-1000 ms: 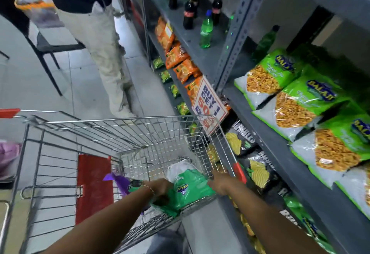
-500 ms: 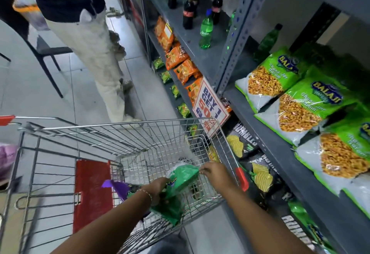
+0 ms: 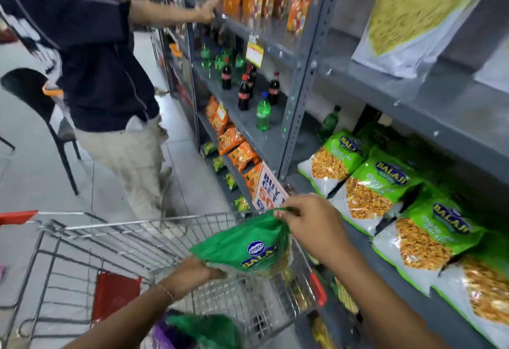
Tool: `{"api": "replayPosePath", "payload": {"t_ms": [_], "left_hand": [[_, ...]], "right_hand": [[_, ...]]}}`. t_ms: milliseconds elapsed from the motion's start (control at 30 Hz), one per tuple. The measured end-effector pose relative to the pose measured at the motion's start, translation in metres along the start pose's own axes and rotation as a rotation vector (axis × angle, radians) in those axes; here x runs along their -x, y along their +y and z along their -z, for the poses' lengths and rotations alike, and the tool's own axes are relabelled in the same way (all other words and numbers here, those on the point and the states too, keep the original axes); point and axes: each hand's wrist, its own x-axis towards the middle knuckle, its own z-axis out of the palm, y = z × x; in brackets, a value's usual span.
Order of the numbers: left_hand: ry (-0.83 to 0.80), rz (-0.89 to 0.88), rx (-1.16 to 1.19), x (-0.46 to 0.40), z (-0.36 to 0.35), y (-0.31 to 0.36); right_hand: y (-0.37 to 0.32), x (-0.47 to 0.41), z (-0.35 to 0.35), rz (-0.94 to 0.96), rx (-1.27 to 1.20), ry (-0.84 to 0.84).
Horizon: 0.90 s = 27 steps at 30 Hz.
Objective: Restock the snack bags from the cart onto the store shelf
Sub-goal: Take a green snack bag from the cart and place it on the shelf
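- Two hands carry one green snack bag above the far corner of the wire cart, just beside the grey store shelf.
- My right hand pinches the bag's top seam between fingertips and thumb, while my left hand cups its lower end from beneath; I judge this split grip keeps the slack, crumpled pack from folding as it clears the rim.
- Held this way, the bag's long axis runs from lower left to upper right, its top edge aimed toward the shelf and its logo face turned up at me.
- Four matching green bags lie in an overlapping row on that shelf, tops toward the back, so mine seems headed for the same row.
- More packs, green and purple, wait in the cart's near end.
- Beyond the cart, another person reaches into the drinks shelf.
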Motion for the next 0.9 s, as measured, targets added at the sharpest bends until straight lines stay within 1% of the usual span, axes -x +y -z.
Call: {"api": "replayPosePath", "payload": {"t_ms": [33,67,100,133,233,300,333,367,400,433,500,567,600,700,733,833,900], "left_hand": [[-0.033,-0.056,-0.085,0.009,-0.004,0.028],[-0.056,-0.122,-0.095,0.014,-0.011,0.049],[-0.036,-0.212,-0.060,0.016,-0.018,0.071],[0.017,-0.287,-0.018,0.021,-0.024,0.092],[0.141,-0.546,0.084,0.027,-0.032,0.153],[0.169,-0.684,0.110,0.035,-0.041,0.200],[0.166,-0.746,0.156,0.041,-0.046,0.225],[0.130,-0.808,0.213,0.049,-0.054,0.248],[0.079,-0.869,0.240,0.056,-0.061,0.269],[0.003,-0.918,0.256,0.066,-0.070,0.291],[-0.097,-0.992,0.283,0.074,-0.086,0.321],[-0.199,-1.057,0.275,0.088,-0.106,0.350],[-0.244,-1.077,0.281,0.094,-0.119,0.364],[-0.414,-1.137,0.342,0.109,-0.170,0.395],[-0.459,-1.136,0.361,0.113,-0.182,0.400],[-0.660,-1.090,0.329,0.123,-0.242,0.423],[-0.753,-1.086,0.288,0.134,-0.287,0.437]], "right_hand": [[-0.011,0.003,0.029,-0.023,-0.025,0.047],[-0.022,0.006,0.055,-0.041,-0.064,0.095],[-0.033,0.008,0.082,-0.036,-0.092,0.152],[-0.042,0.008,0.105,-0.018,-0.112,0.206],[-0.066,0.010,0.171,0.071,-0.271,0.415],[-0.076,0.015,0.213,0.169,-0.444,0.560],[-0.076,0.020,0.233,0.221,-0.510,0.600],[-0.074,0.030,0.250,0.243,-0.543,0.607],[-0.065,0.043,0.263,0.249,-0.538,0.581],[-0.050,0.057,0.272,0.215,-0.507,0.539],[-0.024,0.087,0.275,0.106,-0.466,0.459],[0.001,0.111,0.272,0.011,-0.494,0.424],[0.010,0.122,0.271,-0.010,-0.509,0.440],[0.040,0.159,0.284,-0.087,-0.532,0.601],[0.046,0.166,0.289,-0.110,-0.543,0.628],[0.074,0.213,0.316,-0.178,-0.588,0.749],[0.092,0.244,0.331,-0.201,-0.571,0.843]]}}
